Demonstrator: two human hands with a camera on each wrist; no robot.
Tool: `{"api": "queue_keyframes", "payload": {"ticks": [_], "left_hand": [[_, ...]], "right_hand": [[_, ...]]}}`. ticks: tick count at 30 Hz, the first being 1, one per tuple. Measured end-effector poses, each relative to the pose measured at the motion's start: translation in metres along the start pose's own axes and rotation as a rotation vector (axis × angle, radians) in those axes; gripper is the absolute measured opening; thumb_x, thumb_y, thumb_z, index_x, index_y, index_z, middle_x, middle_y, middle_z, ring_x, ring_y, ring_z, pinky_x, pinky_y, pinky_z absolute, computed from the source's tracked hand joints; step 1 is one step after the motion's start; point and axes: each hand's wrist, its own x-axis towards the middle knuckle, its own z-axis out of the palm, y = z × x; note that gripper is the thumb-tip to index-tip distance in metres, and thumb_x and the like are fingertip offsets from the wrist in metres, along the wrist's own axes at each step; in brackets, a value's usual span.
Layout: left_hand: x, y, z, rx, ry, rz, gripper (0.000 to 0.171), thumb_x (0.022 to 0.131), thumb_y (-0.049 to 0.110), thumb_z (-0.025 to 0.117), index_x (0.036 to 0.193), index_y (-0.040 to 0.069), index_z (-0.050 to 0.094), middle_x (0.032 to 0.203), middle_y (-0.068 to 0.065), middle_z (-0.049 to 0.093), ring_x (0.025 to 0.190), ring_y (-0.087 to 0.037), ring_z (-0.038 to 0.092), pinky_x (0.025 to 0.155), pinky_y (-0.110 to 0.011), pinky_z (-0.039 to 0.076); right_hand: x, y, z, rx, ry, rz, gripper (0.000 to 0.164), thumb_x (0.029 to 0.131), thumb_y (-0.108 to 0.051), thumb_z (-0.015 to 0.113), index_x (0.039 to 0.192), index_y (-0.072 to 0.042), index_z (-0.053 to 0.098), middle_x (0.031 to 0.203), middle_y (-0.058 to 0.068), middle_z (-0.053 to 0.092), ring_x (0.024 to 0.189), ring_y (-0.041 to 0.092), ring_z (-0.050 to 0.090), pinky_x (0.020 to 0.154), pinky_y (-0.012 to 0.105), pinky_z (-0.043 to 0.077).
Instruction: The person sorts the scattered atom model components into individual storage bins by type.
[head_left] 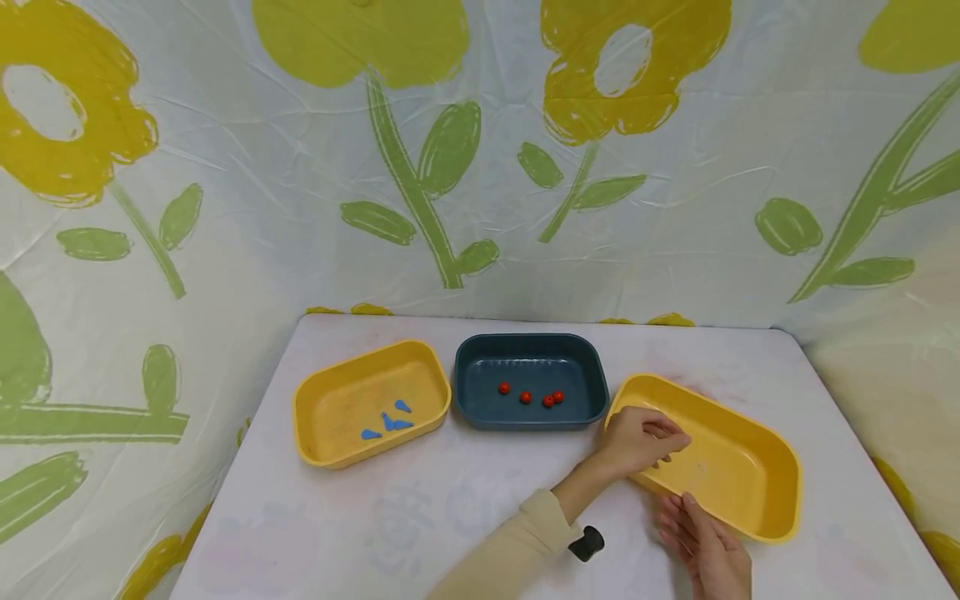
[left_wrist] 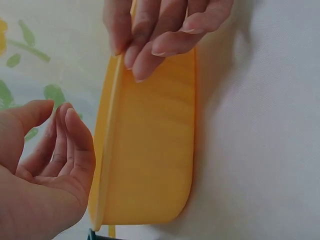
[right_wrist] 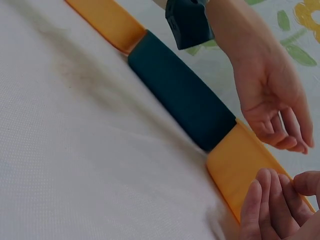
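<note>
My left hand (head_left: 643,440) hovers over the near left part of the right-hand yellow tray (head_left: 783,475). Its fingers are loosely curled, with a gap to the thumb and nothing visible between them. At the near long side, my right hand (head_left: 708,546) pinches the tray's rim, thumb at the top edge and fingers against the outer wall (left_wrist: 155,145). A tiny pale piece (head_left: 701,467) lies on the tray floor, too small to make out.
A dark teal tray (head_left: 532,421) with several small red balls (head_left: 526,397) stands in the middle. Left of it, another yellow tray (head_left: 337,392) holds several blue teardrop-shaped pieces (head_left: 371,434). A black wrist device (head_left: 587,543) shows beside the left sleeve. Flower-printed cloth (head_left: 300,150) hangs behind the table.
</note>
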Motion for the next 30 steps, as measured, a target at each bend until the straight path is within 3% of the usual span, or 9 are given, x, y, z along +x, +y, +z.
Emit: {"api": "queue_keyframes", "payload": {"ticks": [8, 16, 20, 23, 26, 30], "left_hand": [[-0.011, -0.005, -0.023, -0.141, -0.071, 0.037, 0.010, 0.091, 0.018, 0.080, 0.093, 0.009, 0.077, 0.083, -0.010, 0.076, 0.072, -0.030, 0.073, 0.056, -0.022, 0.056], [-0.019, -0.016, -0.050, -0.207, -0.062, 0.039, 0.012, 0.091, 0.016, 0.080, 0.096, 0.006, 0.077, 0.076, 0.007, 0.073, 0.060, -0.011, 0.067, 0.061, -0.029, 0.059], [-0.025, -0.022, -0.063, -0.231, -0.053, 0.037, 0.012, 0.092, 0.016, 0.079, 0.097, 0.006, 0.077, 0.077, 0.007, 0.073, 0.065, -0.024, 0.069, 0.070, -0.043, 0.062], [-0.029, -0.025, -0.073, -0.238, -0.049, 0.045, 0.014, 0.093, 0.017, 0.078, 0.098, 0.005, 0.077, 0.079, 0.004, 0.074, 0.075, -0.041, 0.069, 0.067, -0.037, 0.062], [-0.033, -0.027, -0.080, -0.232, -0.046, 0.054, 0.016, 0.094, 0.019, 0.077, 0.100, 0.004, 0.076, 0.082, -0.007, 0.075, 0.082, -0.048, 0.067, 0.060, -0.024, 0.057], [-0.039, -0.029, -0.090, -0.223, -0.040, 0.056, 0.018, 0.096, 0.019, 0.076, 0.103, 0.003, 0.076, 0.093, -0.022, 0.074, 0.073, -0.032, 0.069, 0.059, -0.020, 0.055]], "right_hand": [[-0.001, 0.000, 0.001, -0.006, 0.011, 0.004, 0.029, 0.099, -0.045, 0.065, 0.078, -0.032, 0.079, 0.084, -0.011, 0.077, 0.081, 0.006, 0.074, 0.076, 0.024, 0.060], [0.000, 0.001, 0.000, -0.009, 0.013, 0.005, 0.026, 0.099, -0.046, 0.066, 0.080, -0.032, 0.079, 0.087, -0.010, 0.077, 0.082, 0.007, 0.074, 0.077, 0.025, 0.060], [0.000, 0.001, -0.001, -0.012, 0.013, 0.019, 0.027, 0.099, -0.045, 0.065, 0.080, -0.033, 0.079, 0.087, -0.011, 0.077, 0.083, 0.007, 0.074, 0.077, 0.026, 0.060], [0.000, 0.000, -0.001, -0.006, 0.015, 0.022, 0.027, 0.099, -0.045, 0.065, 0.080, -0.032, 0.079, 0.087, -0.010, 0.077, 0.083, 0.007, 0.074, 0.077, 0.026, 0.060], [0.000, 0.000, 0.000, 0.001, 0.020, 0.028, 0.026, 0.099, -0.045, 0.066, 0.080, -0.032, 0.079, 0.087, -0.010, 0.077, 0.083, 0.007, 0.074, 0.077, 0.026, 0.060], [0.000, -0.001, 0.000, 0.005, 0.021, 0.038, 0.026, 0.099, -0.044, 0.066, 0.081, -0.031, 0.079, 0.087, -0.009, 0.077, 0.083, 0.008, 0.074, 0.077, 0.026, 0.060]]}}
